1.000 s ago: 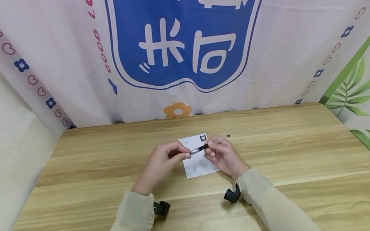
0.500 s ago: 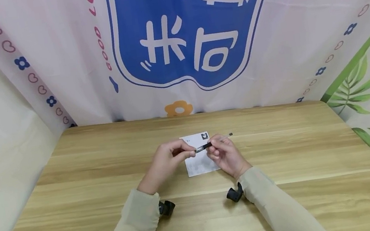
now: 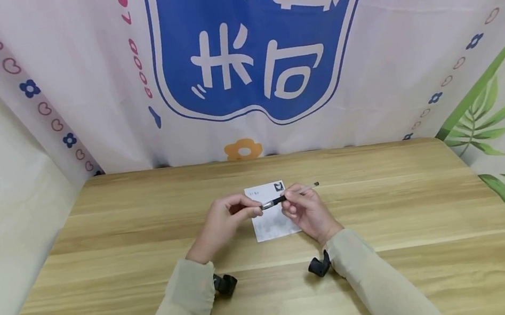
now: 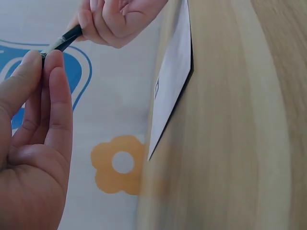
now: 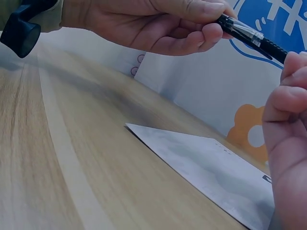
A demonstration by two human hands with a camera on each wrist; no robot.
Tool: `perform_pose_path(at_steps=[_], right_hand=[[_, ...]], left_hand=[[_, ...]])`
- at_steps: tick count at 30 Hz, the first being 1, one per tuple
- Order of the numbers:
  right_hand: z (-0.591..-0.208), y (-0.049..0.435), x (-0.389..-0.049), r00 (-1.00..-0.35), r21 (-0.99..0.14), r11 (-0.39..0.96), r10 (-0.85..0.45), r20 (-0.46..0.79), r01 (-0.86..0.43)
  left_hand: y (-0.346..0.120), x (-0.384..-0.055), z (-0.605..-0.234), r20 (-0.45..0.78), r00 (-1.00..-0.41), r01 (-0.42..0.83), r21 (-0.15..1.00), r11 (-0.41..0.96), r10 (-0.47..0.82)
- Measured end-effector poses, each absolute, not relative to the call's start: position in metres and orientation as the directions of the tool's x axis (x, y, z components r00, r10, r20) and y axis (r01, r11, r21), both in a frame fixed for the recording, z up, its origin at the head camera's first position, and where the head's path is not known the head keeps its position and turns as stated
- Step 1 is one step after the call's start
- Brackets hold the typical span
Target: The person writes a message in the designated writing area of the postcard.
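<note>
A slim pen (image 3: 273,203) with a black grip, a clear barrel and a clipped cap end is held between both hands above the table. The left hand (image 3: 220,225) pinches its cap end between thumb and fingertips, as the right wrist view also shows. Around the barrel, the right hand (image 3: 310,215) curls its fingers, and the pen's clear rear end sticks out to the right. Below the hands lies a white card (image 3: 276,228) with a small dark picture in its upper right corner, partly covered by the right hand in the head view.
The wood-grain table (image 3: 143,205) runs back to a printed cloth (image 3: 117,90) with a blue sign and an orange flower. Black wrist mounts (image 3: 224,285) hang below both sleeves. A leaf-patterned cloth (image 3: 490,124) hangs at the right.
The hands and pen shift only slightly, a little to the right and then partly back. Both hands keep their hold on the pen, and the card stays put.
</note>
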State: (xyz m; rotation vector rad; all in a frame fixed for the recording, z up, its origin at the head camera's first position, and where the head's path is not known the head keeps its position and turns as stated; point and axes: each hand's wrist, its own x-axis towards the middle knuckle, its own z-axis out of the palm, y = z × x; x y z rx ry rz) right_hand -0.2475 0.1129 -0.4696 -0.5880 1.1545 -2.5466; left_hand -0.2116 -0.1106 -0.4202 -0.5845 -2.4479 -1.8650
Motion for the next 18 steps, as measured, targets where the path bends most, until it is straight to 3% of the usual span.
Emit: perform_pose_path(at_steps=[8, 18], right_hand=[[-0.467, 0.113, -0.247, -0.896, -0.774, -0.628, -0.389, 0.216, 0.086], [-0.468, 0.112, -0.245, -0.875, -0.802, -0.591, -0.429, 0.225, 0.084]], left_hand=[[-0.112, -0.217, -0.430, 0.213, -0.940, 0.252, 0.960, 0.119, 0.266], [-0.114, -0.221, -0.431, 0.147, -0.978, 0.141, 0.989, -0.053, 0.147]])
